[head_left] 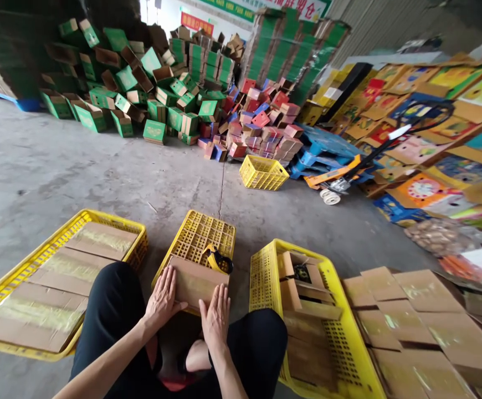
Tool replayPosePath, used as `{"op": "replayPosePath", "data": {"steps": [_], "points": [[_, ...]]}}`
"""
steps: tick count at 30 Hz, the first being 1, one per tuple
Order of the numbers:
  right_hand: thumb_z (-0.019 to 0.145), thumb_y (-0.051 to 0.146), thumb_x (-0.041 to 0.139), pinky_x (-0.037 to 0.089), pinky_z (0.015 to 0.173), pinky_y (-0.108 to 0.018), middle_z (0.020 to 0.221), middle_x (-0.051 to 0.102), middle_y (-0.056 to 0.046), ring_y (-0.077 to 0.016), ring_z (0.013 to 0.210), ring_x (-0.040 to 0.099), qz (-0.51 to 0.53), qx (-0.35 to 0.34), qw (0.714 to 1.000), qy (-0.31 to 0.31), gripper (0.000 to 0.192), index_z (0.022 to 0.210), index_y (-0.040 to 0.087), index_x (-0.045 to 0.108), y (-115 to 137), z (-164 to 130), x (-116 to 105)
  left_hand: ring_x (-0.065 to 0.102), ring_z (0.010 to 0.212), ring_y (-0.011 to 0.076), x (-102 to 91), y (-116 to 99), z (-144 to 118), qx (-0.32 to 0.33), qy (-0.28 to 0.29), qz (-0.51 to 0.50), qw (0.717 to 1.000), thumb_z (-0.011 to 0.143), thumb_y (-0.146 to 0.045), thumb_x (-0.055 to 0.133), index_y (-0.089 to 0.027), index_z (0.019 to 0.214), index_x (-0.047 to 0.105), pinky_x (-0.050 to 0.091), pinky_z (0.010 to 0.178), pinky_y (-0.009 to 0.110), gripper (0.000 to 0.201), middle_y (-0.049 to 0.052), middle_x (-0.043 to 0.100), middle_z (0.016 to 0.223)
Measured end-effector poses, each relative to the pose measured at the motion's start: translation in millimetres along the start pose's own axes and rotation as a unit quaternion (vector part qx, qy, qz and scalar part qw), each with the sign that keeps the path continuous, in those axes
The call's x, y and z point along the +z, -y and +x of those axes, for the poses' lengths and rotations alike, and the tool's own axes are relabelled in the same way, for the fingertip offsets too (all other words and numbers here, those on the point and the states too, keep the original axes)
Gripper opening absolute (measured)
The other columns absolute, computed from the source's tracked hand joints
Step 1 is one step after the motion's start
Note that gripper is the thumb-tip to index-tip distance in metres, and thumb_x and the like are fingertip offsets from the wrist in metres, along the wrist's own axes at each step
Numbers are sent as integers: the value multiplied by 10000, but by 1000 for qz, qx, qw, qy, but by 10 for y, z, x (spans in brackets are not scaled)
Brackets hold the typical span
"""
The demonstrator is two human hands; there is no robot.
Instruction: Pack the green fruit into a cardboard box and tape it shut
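A closed cardboard box [197,281] with clear tape along its top rests on an upturned yellow crate [199,235] between my knees. My left hand [163,299] lies flat at the box's left end, fingers stretched forward. At the right end, my right hand [216,317] presses with its fingers straight on the near corner. Neither hand is wrapped around anything. Just behind the box, a yellow and black tape dispenser [218,259] sits on the crate.
To my left, a yellow crate [143,238] holds taped boxes. On my right, another crate [261,277] contains open cartons, with taped boxes [411,321] stacked beyond it. Farther off are a yellow crate [263,174], a pallet jack [341,174] and piled green cartons [154,131].
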State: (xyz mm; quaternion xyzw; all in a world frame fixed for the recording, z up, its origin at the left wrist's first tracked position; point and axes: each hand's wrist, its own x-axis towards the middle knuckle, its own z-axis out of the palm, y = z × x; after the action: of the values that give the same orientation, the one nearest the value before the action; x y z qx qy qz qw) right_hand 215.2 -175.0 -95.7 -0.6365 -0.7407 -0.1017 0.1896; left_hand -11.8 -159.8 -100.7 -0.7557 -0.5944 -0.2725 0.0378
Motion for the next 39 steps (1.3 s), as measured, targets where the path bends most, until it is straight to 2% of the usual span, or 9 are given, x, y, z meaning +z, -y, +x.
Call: {"op": "replayPosePath", "data": {"steps": [5, 10, 13, 18, 25, 30, 33, 37, 39], "points": [[1087, 567, 385, 442, 1186, -549, 1635, 420, -263, -395, 1519, 427, 34, -28, 999, 21, 775, 1656, 45, 315, 219, 127, -11, 341, 1546, 465, -61, -40, 29, -9, 26, -7, 1000, 943, -782, 516, -46, 1688, 163, 355, 1220, 587, 1105, 309, 311, 1678], [1113, 397, 387, 437, 1200, -525, 1644, 433, -214, -354, 1523, 434, 69, -62, 993, 67, 607, 1639, 93, 381, 474, 276, -31, 333, 1565, 411, -67, -134, 44, 14, 33, -30, 999, 1030, -546, 512, -107, 1701, 150, 383, 1216, 558, 880, 248, 319, 1698], [1101, 286, 374, 423, 1203, -546, 1625, 483, -168, -344, 1517, 444, 97, -75, 988, 98, 544, 1626, 156, 429, 601, 349, -45, 329, 1568, 403, -62, -166, 39, 1, 39, -34, 999, 1017, -425, 532, -158, 1691, 236, 384, 1217, 572, 782, 219, 340, 1695], [1055, 161, 361, 353, 1228, -598, 1562, 564, -152, -328, 1474, 479, 120, -52, 983, 126, 548, 1585, 191, 495, 781, 428, -92, 385, 1538, 358, -115, -104, 59, 8, 65, -51, 997, 983, -285, 530, -178, 1636, 395, 388, 1231, 545, 675, 178, 488, 1604], [1038, 172, 389, 392, 1183, -614, 1382, 665, -158, -333, 1266, 589, 130, -19, 986, 103, 515, 1517, 207, 573, 965, 502, -104, 411, 1523, 354, -151, -57, 42, 23, 65, -16, 998, 970, -277, 509, -163, 1622, 421, 370, 1243, 518, 668, 175, 494, 1610], [1069, 252, 415, 390, 1196, -588, 1411, 651, -137, -314, 1274, 587, 124, -41, 985, 108, 486, 1535, 219, 548, 900, 497, -141, 405, 1530, 359, -101, -3, 3, 38, 64, -13, 997, 962, -362, 556, -156, 1640, 386, 368, 1241, 503, 728, 179, 448, 1644], [1087, 305, 405, 406, 1173, -600, 1426, 644, -142, -324, 1272, 595, 113, -30, 987, 106, 476, 1533, 228, 554, 794, 480, -219, 405, 1529, 363, -100, 11, 10, 28, 67, -20, 997, 964, -455, 590, -176, 1640, 393, 381, 1230, 497, 757, 179, 426, 1658], [1102, 322, 357, 457, 1110, -583, 1426, 645, -161, -353, 1269, 608, 84, 7, 992, 92, 482, 1515, 216, 582, 523, 451, -345, 397, 1521, 406, -117, 2, 25, -24, 71, -26, 997, 887, -624, 684, -231, 1622, 435, 380, 1221, 526, 870, 168, 373, 1687], [1109, 338, 342, 467, 1099, -563, 1431, 643, -168, -354, 1278, 612, 74, 16, 993, 85, 490, 1514, 206, 584, 327, 411, -388, 380, 1528, 418, -125, 7, 23, -36, 76, -26, 996, 848, -650, 726, -247, 1627, 420, 384, 1216, 532, 929, 170, 342, 1702]]}}
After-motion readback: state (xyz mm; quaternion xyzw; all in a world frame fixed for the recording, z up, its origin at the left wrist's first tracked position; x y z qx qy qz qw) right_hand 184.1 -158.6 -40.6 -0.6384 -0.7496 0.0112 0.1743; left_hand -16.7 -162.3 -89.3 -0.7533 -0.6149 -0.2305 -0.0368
